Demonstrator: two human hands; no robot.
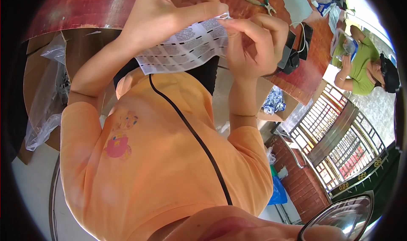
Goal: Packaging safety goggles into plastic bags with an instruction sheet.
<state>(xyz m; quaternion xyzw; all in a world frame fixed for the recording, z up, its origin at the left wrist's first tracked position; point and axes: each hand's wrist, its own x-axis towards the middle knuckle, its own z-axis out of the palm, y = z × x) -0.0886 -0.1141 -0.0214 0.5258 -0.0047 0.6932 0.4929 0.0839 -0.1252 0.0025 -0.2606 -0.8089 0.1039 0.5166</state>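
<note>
A white sheet of printed labels (186, 48) hangs from my hands above my lap, covered with blocks of small dark text. My left hand (178, 14) is closed, its thumb pressed at the sheet's upper corner. From the other side, my right hand (256, 44) pinches the same corner between thumb and forefinger. Between the fingertips of both hands a small curled white bit (224, 15) shows. Whether it is part of the sheet or a separate piece, I cannot tell.
Pliers (259, 0) lie on the red table (89, 8), with a black device (292, 54) beside my right hand. A cardboard box (80, 50) with clear plastic stands at left; another box (258, 99) holds blue-white packets. At the right sits a person in green (360, 59).
</note>
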